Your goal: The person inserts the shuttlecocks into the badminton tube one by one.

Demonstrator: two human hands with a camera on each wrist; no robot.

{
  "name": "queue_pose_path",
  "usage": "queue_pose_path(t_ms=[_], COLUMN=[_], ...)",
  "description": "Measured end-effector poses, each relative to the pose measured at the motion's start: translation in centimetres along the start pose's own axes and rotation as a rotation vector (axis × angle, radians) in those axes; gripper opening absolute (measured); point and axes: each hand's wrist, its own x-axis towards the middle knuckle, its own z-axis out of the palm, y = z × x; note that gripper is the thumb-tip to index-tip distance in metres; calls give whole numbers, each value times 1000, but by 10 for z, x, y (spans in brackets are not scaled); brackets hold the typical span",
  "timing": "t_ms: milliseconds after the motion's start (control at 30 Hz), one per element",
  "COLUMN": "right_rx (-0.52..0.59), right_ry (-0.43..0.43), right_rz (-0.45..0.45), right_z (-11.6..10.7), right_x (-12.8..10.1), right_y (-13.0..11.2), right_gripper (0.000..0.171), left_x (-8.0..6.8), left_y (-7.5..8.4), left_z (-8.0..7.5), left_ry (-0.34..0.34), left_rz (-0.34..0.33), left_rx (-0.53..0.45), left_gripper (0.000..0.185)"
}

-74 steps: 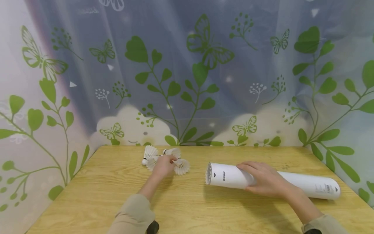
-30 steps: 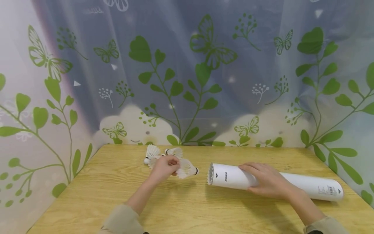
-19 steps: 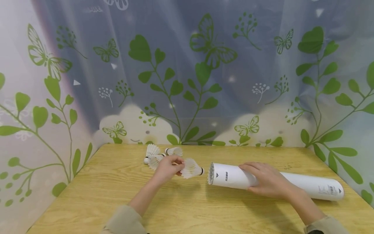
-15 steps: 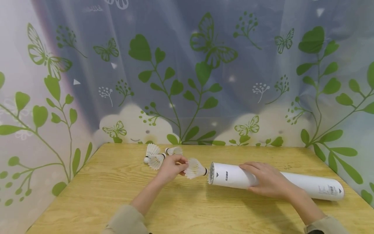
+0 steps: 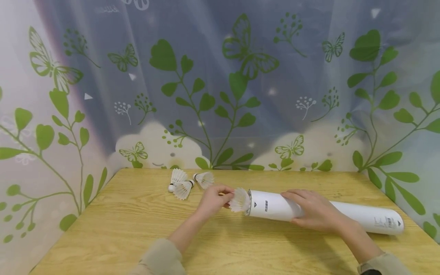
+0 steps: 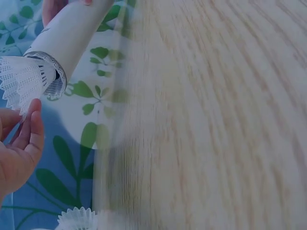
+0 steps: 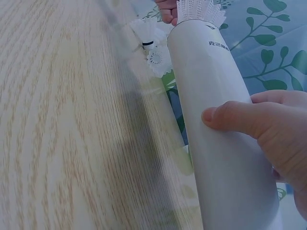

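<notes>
Head view. The left hand point(image 5: 214, 198) pinches a white shuttlecock point(image 5: 239, 199) by its feather skirt, its cork end already inside the open mouth of the white tube point(image 5: 350, 215); the skirt alone projects from the rim. In the left wrist view the fingers point(image 6: 33, 125) sit just beside the skirt point(image 6: 24, 81), and how tightly they close on it cannot be told there. The right hand point(image 5: 317, 212) lies over the tube with fingers and thumb curled round its wall, the thumb point(image 7: 240, 117) pressed on the near side, holding it flat on the wooden table point(image 5: 113, 236). The tube lies lengthwise, left to right, its closed end close to the table's right edge and its mouth near the middle.

Three loose shuttlecocks point(image 5: 185, 183) lie in a cluster at the far left, touching one another, close to the far edge and apart from the left hand. Bare tabletop stretches across the near half, in front of both forearms, and at the left. A leaf-patterned curtain point(image 5: 220, 95) hangs directly behind the far edge and along both sides.
</notes>
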Motion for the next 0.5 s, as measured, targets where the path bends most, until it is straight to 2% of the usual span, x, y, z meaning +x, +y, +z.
queue_pose_path(t_ms=[67,167,367,500], right_rx=[-3,-3,3,9], right_ry=[0,0,-7,-8], right_rz=[-1,2,9,11], right_z=[0,0,0,0], right_x=[0,0,-1,-2], right_y=[0,-1,-1,-1], right_gripper=[69,69,69,69], left_x=[0,5,5,5], left_y=[0,-11,-11,-11], left_z=[0,1,4,7], left_ry=[3,6,10,14], left_rz=[-9,2,41,64], left_rx=[9,35,150,163], left_gripper=[14,13,9,5])
